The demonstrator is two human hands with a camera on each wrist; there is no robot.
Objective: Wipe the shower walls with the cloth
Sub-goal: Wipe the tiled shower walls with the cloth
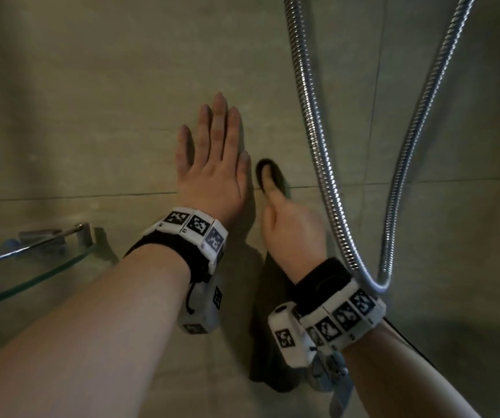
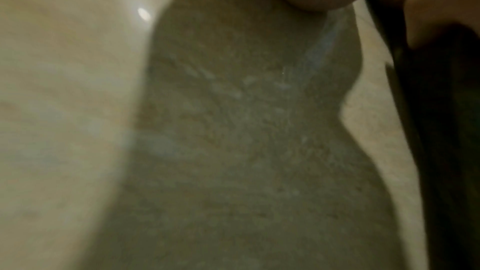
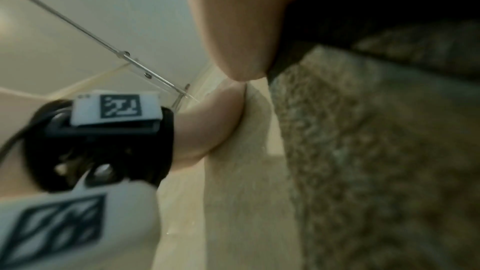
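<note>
Two hands on wall: left hand flat, right hand gripping one cloth

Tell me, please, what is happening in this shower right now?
A person is wiping the tiled shower wall. The right hand holds a dark cloth against the tiles, most of it hanging below the wrist. The left hand lies flat on the wall beside it, fingers straight, holding nothing. A metal shower hose loops down just right of the right hand, and a glass shelf juts from the wall at lower left.
</note>
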